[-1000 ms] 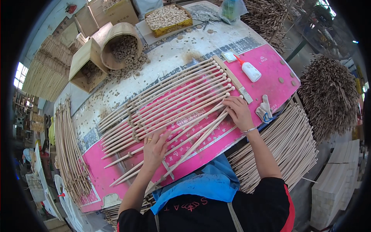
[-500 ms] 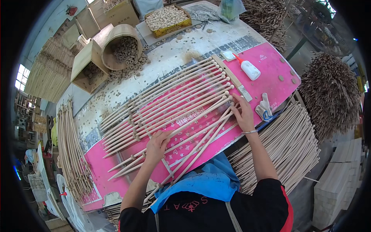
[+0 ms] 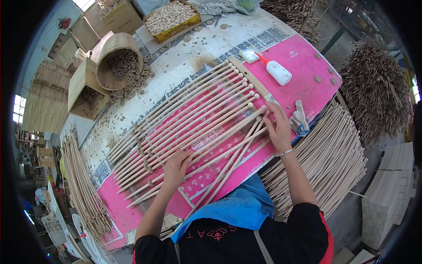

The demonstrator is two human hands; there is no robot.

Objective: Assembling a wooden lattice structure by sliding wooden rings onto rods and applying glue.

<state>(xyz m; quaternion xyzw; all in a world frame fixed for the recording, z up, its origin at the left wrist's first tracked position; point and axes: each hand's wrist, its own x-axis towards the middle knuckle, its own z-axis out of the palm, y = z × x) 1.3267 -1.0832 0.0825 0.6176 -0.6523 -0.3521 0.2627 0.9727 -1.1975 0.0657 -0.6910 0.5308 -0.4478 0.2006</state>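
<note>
My left hand [image 3: 176,167] closes its fingers round a pale wooden stick [image 3: 239,124] partway along its length. At that stick's round-headed end, the thumb and fingers of my right hand [image 3: 278,128] are closed, partly hiding the tip. Beyond my hands lies a slanting row of similar ball-ended sticks [image 3: 256,96], heads lined up along a wooden strip [image 3: 250,78]. Small wooden rings [image 3: 150,169] sit on them toward their pointed left ends. Nearer my body, a few loose sticks [image 3: 258,119] cross each other, running under my right hand toward the blue apron [image 3: 228,207].
A white glue bottle [image 3: 278,73] with a red nozzle and a glove [image 3: 299,118] lie on the pink sheet [image 3: 303,57]. Rings spill from a wooden tub [image 3: 102,66]; a yellow crate [image 3: 173,33] holds wooden balls. Stick bundles [image 3: 325,149] flank the table.
The held stick has shifted slightly closer to the row, its ball end now apart from the crossed loose sticks. My view has also moved, so the table appears farther left and higher.
</note>
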